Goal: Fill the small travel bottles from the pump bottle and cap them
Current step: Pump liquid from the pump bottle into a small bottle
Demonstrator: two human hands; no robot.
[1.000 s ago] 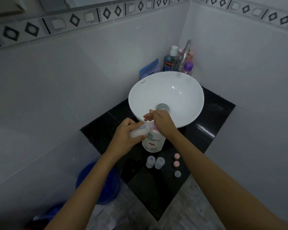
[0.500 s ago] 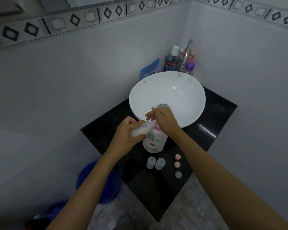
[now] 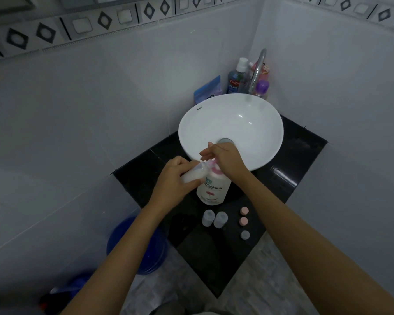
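A white pump bottle (image 3: 212,189) with a pink pump head stands on the black counter (image 3: 216,264) in front of the sink. My right hand (image 3: 225,159) lies flat on the pump head, fingers stretched out. My left hand (image 3: 175,178) grips a small clear travel bottle (image 3: 195,173), tilted with its mouth at the pump's nozzle. Two more small clear bottles (image 3: 214,219) stand uncapped nearer to me. To their right lie two pink caps (image 3: 244,215) and one grey cap (image 3: 245,235).
A white bowl sink (image 3: 248,123) sits behind the pump bottle, with a chrome tap (image 3: 257,69). Mouthwash (image 3: 236,80) and other toiletries crowd the corner behind it. A blue bucket (image 3: 134,246) stands on the floor, left of the counter. Tiled walls close in on both sides.
Both hands stay at the pump bottle in the same grip. Only the view has shifted slightly.
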